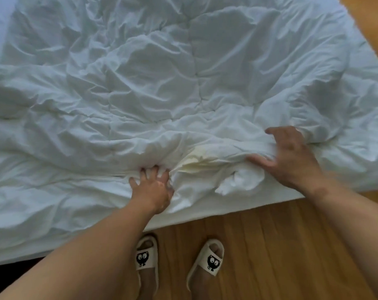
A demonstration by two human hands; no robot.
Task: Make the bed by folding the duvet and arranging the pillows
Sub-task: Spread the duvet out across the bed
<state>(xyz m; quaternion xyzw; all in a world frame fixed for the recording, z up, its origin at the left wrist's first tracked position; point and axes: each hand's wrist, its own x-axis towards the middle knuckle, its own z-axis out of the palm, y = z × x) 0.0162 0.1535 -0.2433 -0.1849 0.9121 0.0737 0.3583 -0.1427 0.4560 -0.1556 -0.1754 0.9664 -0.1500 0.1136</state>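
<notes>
A rumpled white duvet (162, 83) covers nearly the whole bed. Its near edge is bunched up close to the bed's side, with a yellowish patch of filling or lining showing between my hands. My left hand (153, 187) has its fingers dug into the bunched edge and grips the fabric. My right hand (289, 154) holds a thick fold of the same edge, fingers over the top and thumb underneath. A loose corner of cloth hangs just left of my right wrist. No pillows are in view.
The white mattress edge (227, 210) runs across in front of me. I stand on a wooden floor (281, 245) in white slippers (209, 259) with cartoon faces. More floor shows at the top right beyond the bed's corner.
</notes>
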